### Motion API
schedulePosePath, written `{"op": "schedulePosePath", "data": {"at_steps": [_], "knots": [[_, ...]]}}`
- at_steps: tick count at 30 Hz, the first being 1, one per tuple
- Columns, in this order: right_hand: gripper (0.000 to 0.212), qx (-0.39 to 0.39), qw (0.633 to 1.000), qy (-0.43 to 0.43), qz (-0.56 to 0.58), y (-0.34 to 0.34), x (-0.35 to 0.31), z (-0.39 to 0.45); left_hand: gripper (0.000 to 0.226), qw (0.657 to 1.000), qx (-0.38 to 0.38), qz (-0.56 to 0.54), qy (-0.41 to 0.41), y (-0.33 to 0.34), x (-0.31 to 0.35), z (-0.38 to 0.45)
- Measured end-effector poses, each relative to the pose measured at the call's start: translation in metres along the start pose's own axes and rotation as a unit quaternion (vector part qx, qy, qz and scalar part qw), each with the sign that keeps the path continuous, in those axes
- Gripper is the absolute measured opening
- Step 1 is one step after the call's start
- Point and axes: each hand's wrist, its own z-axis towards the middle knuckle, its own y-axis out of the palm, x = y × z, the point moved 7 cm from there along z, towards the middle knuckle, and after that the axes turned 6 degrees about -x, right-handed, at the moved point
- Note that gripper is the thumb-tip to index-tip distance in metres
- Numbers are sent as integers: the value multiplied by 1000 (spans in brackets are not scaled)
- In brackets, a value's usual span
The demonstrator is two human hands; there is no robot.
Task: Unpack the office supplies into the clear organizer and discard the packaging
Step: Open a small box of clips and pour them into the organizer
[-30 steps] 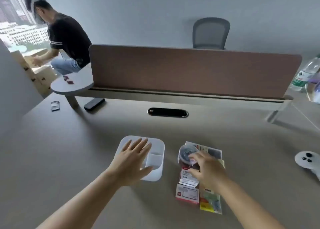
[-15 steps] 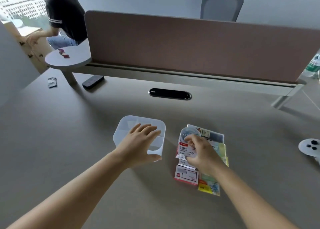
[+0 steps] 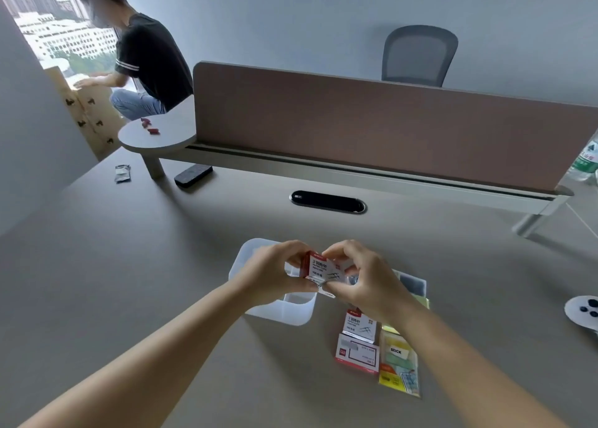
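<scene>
- Both hands are raised a little above the desk (image 3: 129, 282), approx. in the centre, and together they hold one small paper clip box (image 3: 322, 269), red and white w/ black print.
- Left hand (image 3: 275, 274) grasps the left end of the box; fingers curl over the top, thumb is under.
- Right hand (image 3: 362, 277) pinches the right end of the box w/ thumb and fingertips; the other fingers are bent inward.
- The box is tilted, its printed face turns to the camera. If a flap is open, I cannot tell.
- The clear organizer (image 3: 281, 311) stands on the desk directly below and behind the left hand; a divider inside is visible, the compartment nearest to the camera looks empty.
- The other supplies lie on the desk right of the organizer, under the right wrist: a second paper clip box (image 3: 359, 325), same print, then a flat red-white box (image 3: 357, 356) touching it on the near side.
- Just beside these, on the right, a pack of sticky tabs (image 3: 399, 367), yellow and green, w/ the word "stick".
- Behind the right hand a part of one more package (image 3: 412, 285) shows, grey and transparent; content not readable.
- At the far right edge, a white controller (image 3: 582, 309) w/ dark buttons, well apart from the supplies.
- At the back: a brown divider panel (image 3: 372, 126), and a person in a black shirt (image 3: 152, 62) crouching near the window.
</scene>
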Motion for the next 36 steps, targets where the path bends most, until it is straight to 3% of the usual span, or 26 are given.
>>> {"op": "schedulePosePath", "data": {"at_steps": [5, 15, 22, 36], "knots": [[23, -1, 1000, -6, 21, -2, -8, 9, 35, 999, 7, -46, -9, -11, -7, -5], [32, -19, 997, -59, -54, 8, -20, 16, 32, 990, 7, -139, -32, -19, -19, -11], [33, -37, 997, -43, -43, 14, -20, 18, 31, 983, -24, -181, -37, -15, -19, -18], [39, -66, 987, -50, -135, 33, -28, 23, 29, 981, -21, -187, -44, -20, -32, -17]]}}
